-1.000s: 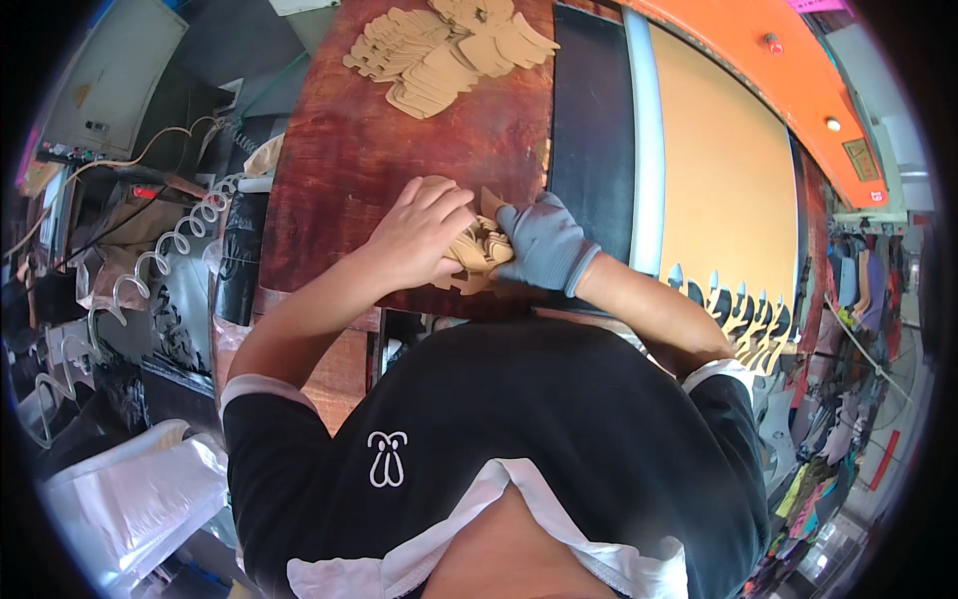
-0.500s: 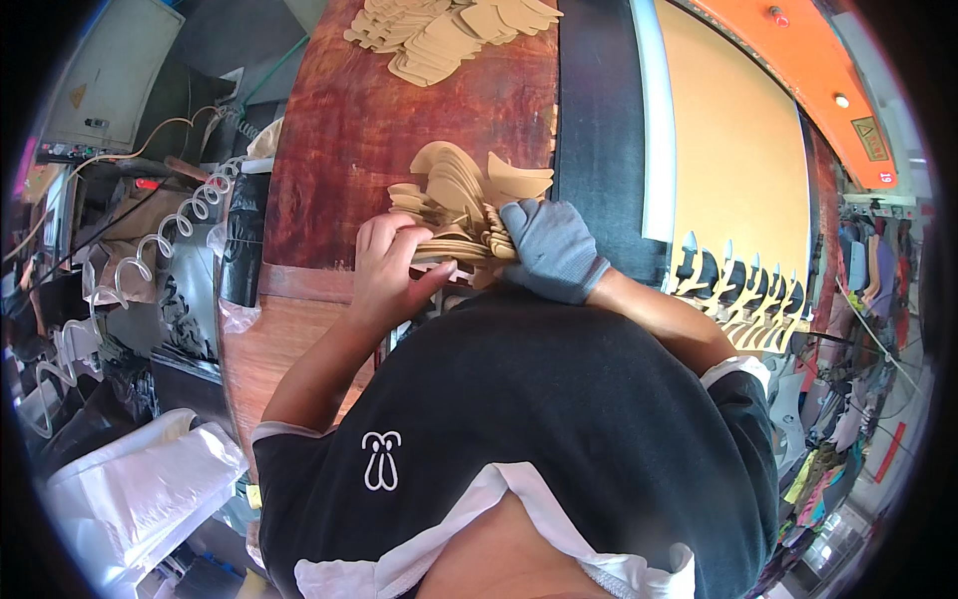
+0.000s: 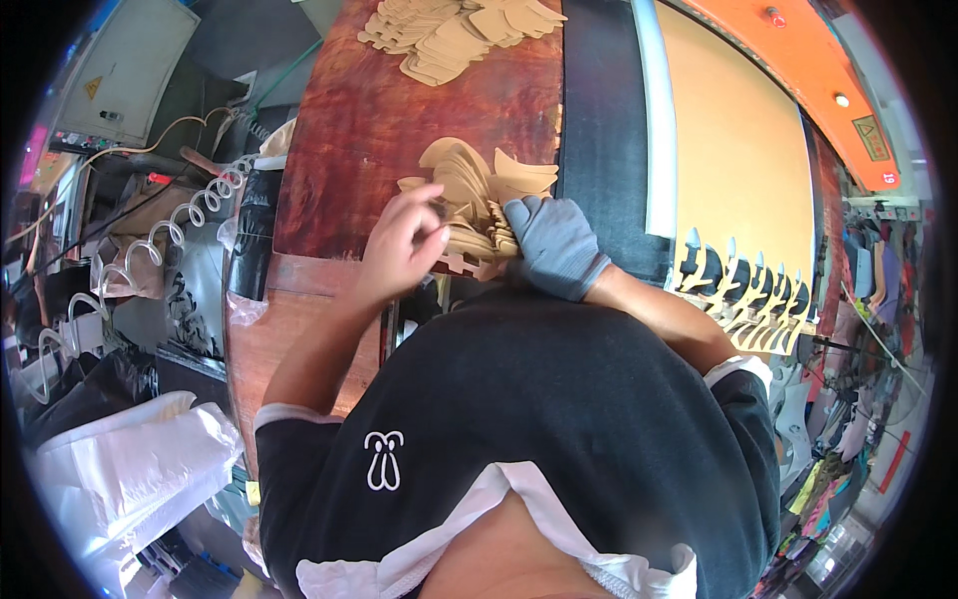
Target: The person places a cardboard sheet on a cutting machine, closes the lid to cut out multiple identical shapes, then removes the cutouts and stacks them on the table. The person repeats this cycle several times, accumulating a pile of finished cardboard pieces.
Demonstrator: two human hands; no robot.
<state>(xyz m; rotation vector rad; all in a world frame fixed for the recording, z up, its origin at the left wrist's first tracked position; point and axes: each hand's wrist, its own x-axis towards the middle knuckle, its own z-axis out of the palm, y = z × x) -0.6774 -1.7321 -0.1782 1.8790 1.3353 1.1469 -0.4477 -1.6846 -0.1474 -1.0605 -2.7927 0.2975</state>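
A pile of thin tan cut-out pieces (image 3: 464, 180) with curved and notched edges lies at the near end of the reddish-brown tabletop (image 3: 339, 180). My right hand (image 3: 559, 250), in a grey knit glove, is closed on the right side of this pile, its fingertips against a fanned stack of edges. My left hand (image 3: 404, 240) is bare and over the pile's left side. Its thumb and forefinger stand apart with nothing visible between them, and the other fingers are slightly blurred. Its palm side is partly hidden.
A larger heap of tan pieces (image 3: 459, 35) lies at the far end. To the right are a black strip (image 3: 604, 130), a pale bar (image 3: 659, 130), a tan sheet (image 3: 738, 150) with cut-out shapes and an orange machine beam (image 3: 838, 90). A coiled white hose (image 3: 190, 215) hangs at left.
My left hand has moved a little up and right over the pile, its fingers lifting off the near stack's edge. My right hand stays at the pile's right side. The view has shifted slightly.
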